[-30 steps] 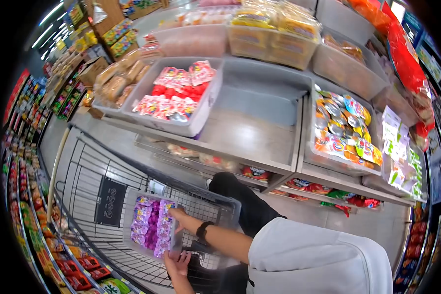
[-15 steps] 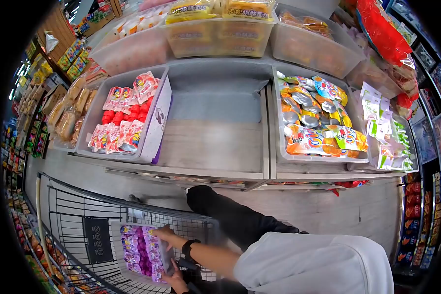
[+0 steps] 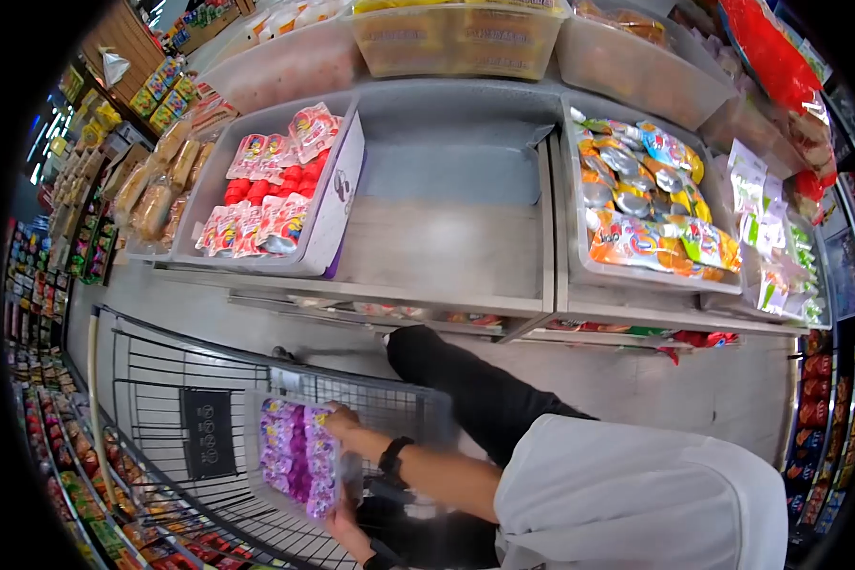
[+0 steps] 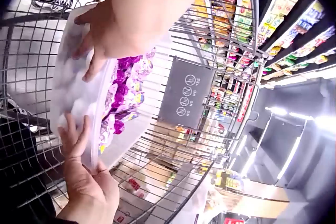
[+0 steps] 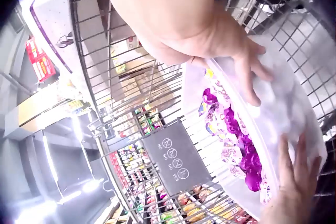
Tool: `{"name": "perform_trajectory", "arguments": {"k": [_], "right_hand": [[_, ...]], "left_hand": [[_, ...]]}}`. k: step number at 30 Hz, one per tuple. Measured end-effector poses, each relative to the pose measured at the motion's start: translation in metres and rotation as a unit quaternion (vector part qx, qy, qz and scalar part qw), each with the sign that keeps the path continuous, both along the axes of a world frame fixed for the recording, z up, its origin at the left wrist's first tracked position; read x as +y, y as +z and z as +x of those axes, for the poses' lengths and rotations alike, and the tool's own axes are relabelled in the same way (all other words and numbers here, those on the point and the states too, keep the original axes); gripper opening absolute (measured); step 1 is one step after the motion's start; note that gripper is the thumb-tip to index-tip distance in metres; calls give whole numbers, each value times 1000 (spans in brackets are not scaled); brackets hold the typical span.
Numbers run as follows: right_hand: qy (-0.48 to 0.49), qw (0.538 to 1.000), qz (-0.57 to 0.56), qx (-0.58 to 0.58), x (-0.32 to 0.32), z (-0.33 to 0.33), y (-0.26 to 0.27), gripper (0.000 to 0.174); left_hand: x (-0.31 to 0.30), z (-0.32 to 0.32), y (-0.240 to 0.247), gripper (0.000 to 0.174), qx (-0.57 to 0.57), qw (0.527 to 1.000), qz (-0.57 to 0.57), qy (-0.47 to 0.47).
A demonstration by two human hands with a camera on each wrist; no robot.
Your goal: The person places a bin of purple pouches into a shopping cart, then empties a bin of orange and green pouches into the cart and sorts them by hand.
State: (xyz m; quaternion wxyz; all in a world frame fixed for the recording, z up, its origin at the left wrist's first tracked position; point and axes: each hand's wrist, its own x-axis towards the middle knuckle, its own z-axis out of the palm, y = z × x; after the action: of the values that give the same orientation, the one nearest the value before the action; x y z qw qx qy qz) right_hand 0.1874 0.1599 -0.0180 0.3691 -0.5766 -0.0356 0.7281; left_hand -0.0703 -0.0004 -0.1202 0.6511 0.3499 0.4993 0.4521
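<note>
A translucent tub of purple packets is inside the shopping cart, its near side grasped by the left hand and right hand, fingers spread on its outer wall, while beyond the cart a bench carries open bins of colourful pouches.

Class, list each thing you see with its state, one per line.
Held tub: uncovered, loaded, inside the cart
Purple packs: lined up
Left hand: gripping the held tub
Right hand: gripping the held tub
Shopping cart: upright
Red-and-white packs' tub: uncovered, loaded
Orange pouches' tub: uncovered, loaded
</note>
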Motion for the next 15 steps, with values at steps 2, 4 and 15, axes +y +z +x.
{"name": "perform_trajectory", "arguments": {"k": [2,4,15], "right_hand": [[-9,1000,-9,-6,-11,11,24,41],[5,993,115,-30,-45,23,8,40],[-15,959,170,224,-76,41,33,63]], "left_hand": [[13,7,34,52,-192,960,-173,108],[4,-37,-14,48,-148,976,-137,84],[-54,158,230,23,298,923,35,240]]}}
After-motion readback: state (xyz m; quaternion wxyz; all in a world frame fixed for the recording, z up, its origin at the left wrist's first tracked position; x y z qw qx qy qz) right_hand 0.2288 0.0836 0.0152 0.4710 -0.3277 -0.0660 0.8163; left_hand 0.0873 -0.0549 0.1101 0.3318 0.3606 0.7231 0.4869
